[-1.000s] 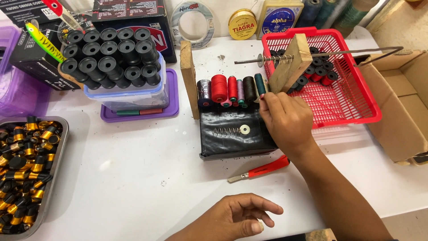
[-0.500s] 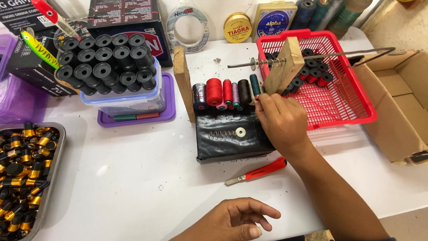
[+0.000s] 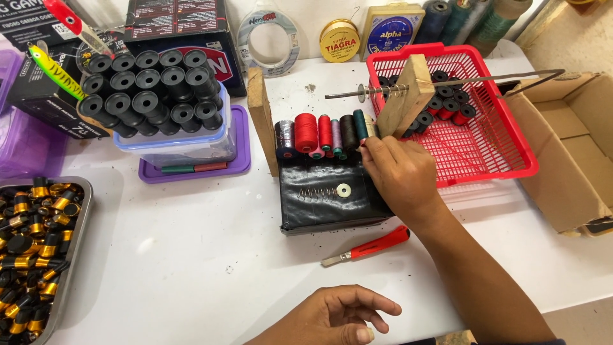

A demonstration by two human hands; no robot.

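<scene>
Just beside the right hand point(image 3: 399, 176) stand thread spools point(image 3: 322, 135).

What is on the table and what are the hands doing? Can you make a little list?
right hand: fingertips at the row of thread spools on a black holder
left hand: resting flat on the white table, holding nothing
near right hand: red-handled knife, red basket
left side: tub of black spools, metal tray of black and gold pieces

A white table point(image 3: 191, 268) fills the view under even light, with a pale wall point(image 3: 306, 13) running along its edge at twelve o'clock.
</scene>
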